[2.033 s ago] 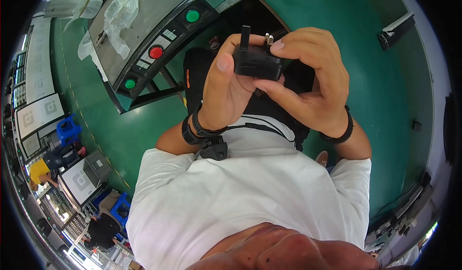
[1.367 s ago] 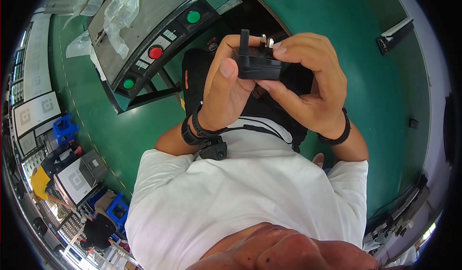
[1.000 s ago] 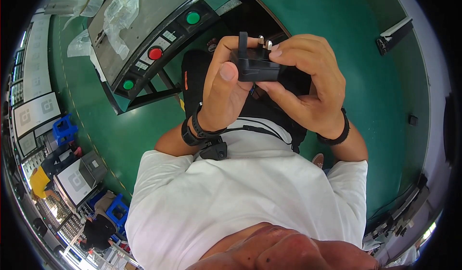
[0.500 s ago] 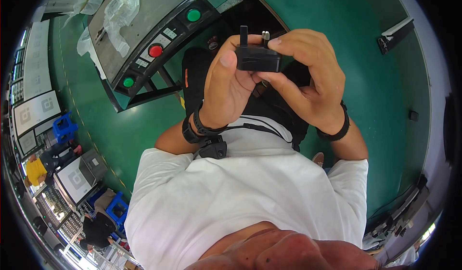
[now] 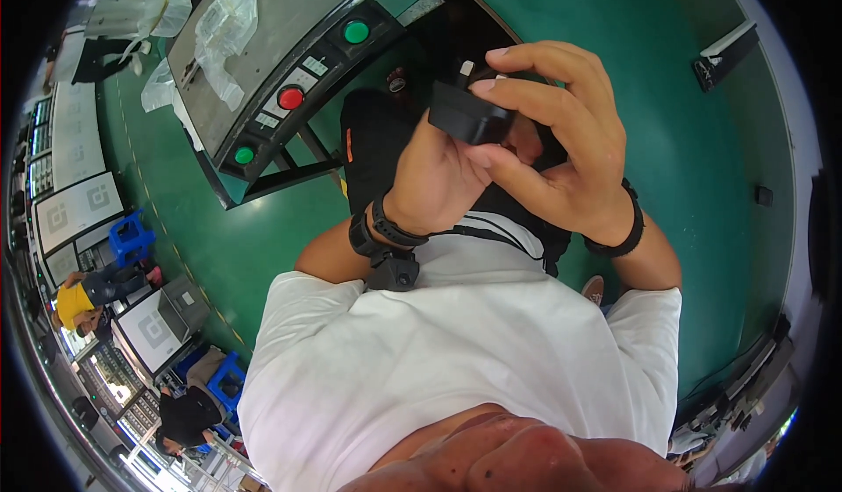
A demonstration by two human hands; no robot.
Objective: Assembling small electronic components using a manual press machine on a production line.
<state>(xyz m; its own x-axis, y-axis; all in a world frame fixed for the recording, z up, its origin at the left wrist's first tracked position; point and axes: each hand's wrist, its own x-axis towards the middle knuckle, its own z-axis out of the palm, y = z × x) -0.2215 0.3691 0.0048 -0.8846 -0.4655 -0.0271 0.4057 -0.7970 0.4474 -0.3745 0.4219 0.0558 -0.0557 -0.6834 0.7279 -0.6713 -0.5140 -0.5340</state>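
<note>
A black plug adapter (image 5: 471, 113) with metal prongs is held up between my two hands, tilted with its prongs pointing away from me. My right hand (image 5: 570, 141) pinches its right side, thumb below and index finger above, the other fingers curled over. Against its left and lower side lies my left hand (image 5: 443, 176), palm turned up; its thumb and fingers are partly hidden behind the adapter. Black straps circle both wrists, and a small black camera (image 5: 394, 270) sits by the left one.
To the left stands a metal-topped machine (image 5: 202, 62) with a red button (image 5: 290, 97), green buttons (image 5: 356, 32) and crumpled clear plastic (image 5: 224, 32) on top. Far left, people sit at workbenches near blue stools (image 5: 132, 238). A dark box (image 5: 726, 56) is by the right wall.
The adapter has been turned and tilted between my hands, so its prongs now point farther away. My left fingers have slid behind it, and my right fingers have spread over its top.
</note>
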